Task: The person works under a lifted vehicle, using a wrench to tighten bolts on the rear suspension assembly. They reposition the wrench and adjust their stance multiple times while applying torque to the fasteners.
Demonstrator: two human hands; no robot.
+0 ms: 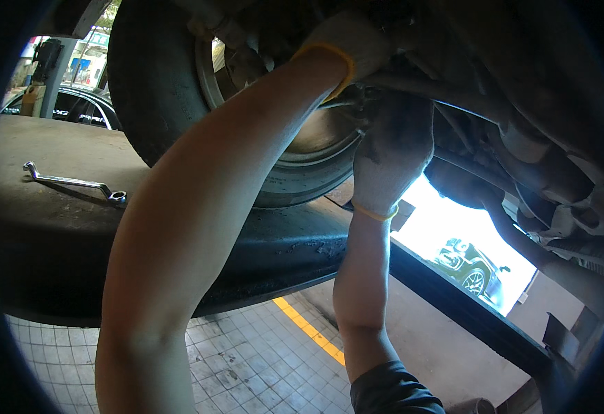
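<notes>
Both my hands wear pale knitted gloves with yellow cuffs and reach up among the suspension parts under a vehicle. My left hand (357, 47) is up beside the inner side of the wheel, near a rod; its fingers are lost in the shadow. Lower and to the right, my right hand (390, 155) is raised with its fingers closed, below a metal arm (447, 92). Whatever it grips is hidden in the dark. Behind my left forearm stands the tyre (153, 76), with its rim (316, 134) partly showing.
A double-ended ring spanner (74, 182) lies on the broad dark ledge (53, 148) at the left. A dark beam (464, 303) slants across the lower right. Below is a tiled floor (247, 359) with a yellow line (309, 330). Cars stand beyond, at left and right.
</notes>
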